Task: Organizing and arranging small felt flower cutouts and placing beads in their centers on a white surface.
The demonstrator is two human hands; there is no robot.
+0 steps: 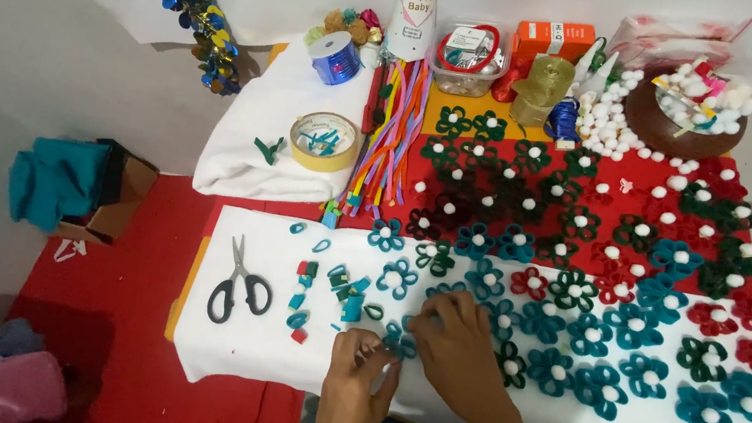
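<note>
Teal pipe-cleaner material is what both hands work on at the lower middle of the frame: the left hand [361, 357] and the right hand [458, 337] meet over one small teal flower [400, 341] that lies on the white cloth [238, 340]. The left fingers are bent and pinch the flower's lower edge together with a small white piece, probably a pompom, though it is too small to be sure. The right fingers are curled and press on the flower's right side, which seems to keep it flat and steady while the other hand works. To the left of the hands are short cut pieces [332, 294] of teal and red stem, and further left the black-handled scissors [240, 283] lie closed, near enough to reach quickly. To the right, the finished flowers [590, 257] in teal, red and dark green, each with a white centre, are laid in loose rows, apart from each other, perhaps so they keep their shape. In the upper middle lie the long coloured stems [394, 131], beside a tape roll [324, 142] with scraps inside it. At the upper right, a brown bowl [673, 129] holds white pompoms, and more of them are spilled next to it.
</note>
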